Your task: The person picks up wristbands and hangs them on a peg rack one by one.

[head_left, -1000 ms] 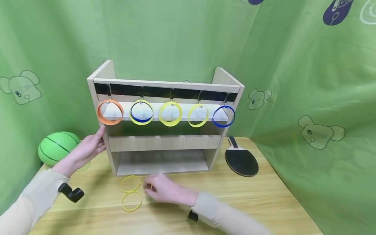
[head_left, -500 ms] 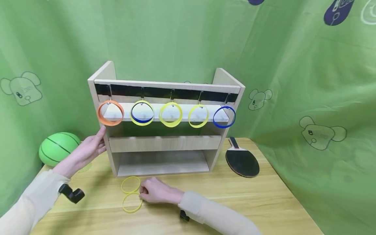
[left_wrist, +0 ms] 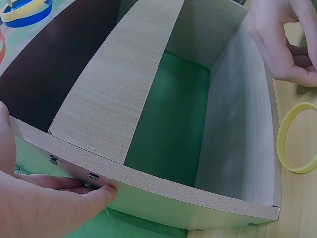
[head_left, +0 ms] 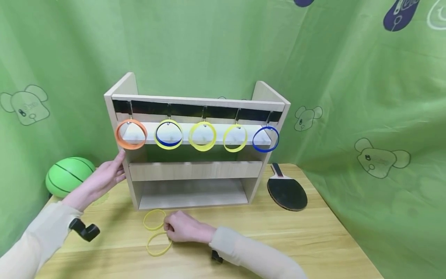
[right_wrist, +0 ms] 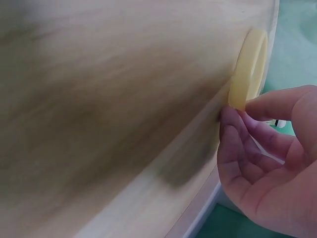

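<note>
My right hand (head_left: 184,228) is low over the table, thumb and fingertips pinching the edge of a yellow wristband (right_wrist: 241,82). In the head view this wristband (head_left: 158,255) is the nearer of two loose ones; the farther yellow wristband (head_left: 153,229) lies flat just beyond it. My left hand (head_left: 104,179) rests its extended fingers against the left side panel of a pale wooden shelf (head_left: 195,170). In the left wrist view its fingertips (left_wrist: 106,193) press the outer face of that panel.
From hooks on the shelf's black strip hang an orange band (head_left: 131,146), several yellow bands (head_left: 203,148) and a blue band (head_left: 265,149). A green ball (head_left: 67,176) sits at left, a black table tennis paddle (head_left: 287,193) at right. Green cloth (head_left: 195,46) surrounds the table.
My right hand has moved left to the nearer yellow wristband and taken hold of its edge, and that wristband has shifted slightly right and nearer. My left hand stays at the panel.
</note>
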The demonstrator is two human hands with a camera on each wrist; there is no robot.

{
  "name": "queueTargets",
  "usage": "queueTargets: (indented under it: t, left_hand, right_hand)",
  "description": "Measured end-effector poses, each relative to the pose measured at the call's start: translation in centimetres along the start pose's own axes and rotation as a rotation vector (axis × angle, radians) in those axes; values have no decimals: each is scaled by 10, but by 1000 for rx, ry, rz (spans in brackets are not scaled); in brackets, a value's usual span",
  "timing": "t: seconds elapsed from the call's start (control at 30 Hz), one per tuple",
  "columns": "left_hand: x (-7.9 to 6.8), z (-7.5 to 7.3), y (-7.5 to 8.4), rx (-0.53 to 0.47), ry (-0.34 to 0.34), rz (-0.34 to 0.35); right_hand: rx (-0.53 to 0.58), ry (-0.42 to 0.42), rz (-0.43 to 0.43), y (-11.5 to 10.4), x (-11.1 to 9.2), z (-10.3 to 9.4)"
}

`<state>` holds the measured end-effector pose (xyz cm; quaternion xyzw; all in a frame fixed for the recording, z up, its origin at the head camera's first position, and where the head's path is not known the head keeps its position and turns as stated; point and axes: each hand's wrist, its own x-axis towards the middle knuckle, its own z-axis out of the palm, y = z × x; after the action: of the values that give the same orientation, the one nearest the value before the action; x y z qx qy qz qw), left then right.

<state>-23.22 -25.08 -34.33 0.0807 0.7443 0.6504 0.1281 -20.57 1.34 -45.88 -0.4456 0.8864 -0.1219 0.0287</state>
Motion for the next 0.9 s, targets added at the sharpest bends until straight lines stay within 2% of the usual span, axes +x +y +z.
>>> queueTargets:
  t: [0.23, 0.43, 0.63, 0.9]
  left_hand:
    - [0, 1, 0, 1, 5, 1]
    - [1, 0, -1, 5, 4, -6]
    - [2, 0, -2, -5, 3, -1]
    - [1, 0, -1, -14, 3, -8]
  right_hand:
    - [50, 28, -14, 4, -10, -12]
    - [64, 121, -91, 9, -23, -38]
    - [10, 273, -177, 16, -43, -80]
    - [-22, 404, -145, 22, -70, -155]
